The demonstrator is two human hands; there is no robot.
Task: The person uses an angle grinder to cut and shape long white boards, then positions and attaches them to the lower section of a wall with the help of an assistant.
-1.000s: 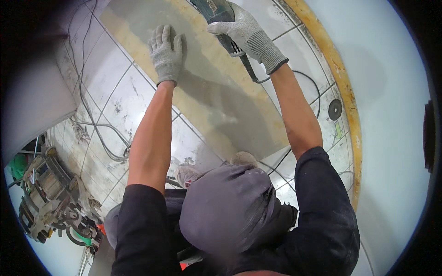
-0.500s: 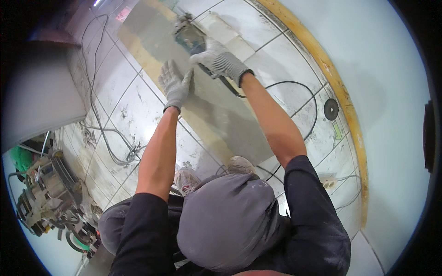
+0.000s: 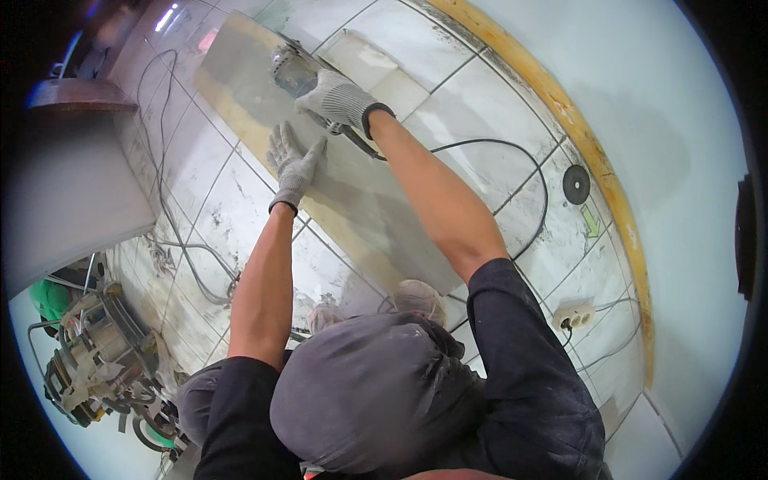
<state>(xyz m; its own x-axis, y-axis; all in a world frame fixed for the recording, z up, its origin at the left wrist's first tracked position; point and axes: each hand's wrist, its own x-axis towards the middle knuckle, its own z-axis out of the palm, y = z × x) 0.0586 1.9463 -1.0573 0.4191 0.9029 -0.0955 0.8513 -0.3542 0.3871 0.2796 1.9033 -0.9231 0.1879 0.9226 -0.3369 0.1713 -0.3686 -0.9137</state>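
Observation:
A long grey panel [image 3: 376, 232] with yellowish edges lies on the tiled floor in front of my knees. My left hand [image 3: 294, 168] in a grey knit glove rests on it with fingers spread. Just beyond, my gloved right hand [image 3: 336, 102] grips an angle grinder [image 3: 292, 74], its head near the panel's far right edge. A black cord [image 3: 490, 140] runs back from the grinder across the tiles. My grip's underside and the exact contact of the grinder head with the panel are hard to make out.
Loose cables [image 3: 164, 168] lie left beside a white block-like structure [image 3: 80, 208]. A pile of tools [image 3: 104, 352] sits lower left. Right are a black disc [image 3: 576, 185], a power strip [image 3: 573, 316], a yellow strip [image 3: 608, 200] along a pale wall. A pale slab [image 3: 372, 68] lies beyond the panel.
My right hand and the grinder have moved left toward the panel's far end. My left hand still rests on the panel. The view has shifted, bringing the power strip into sight.

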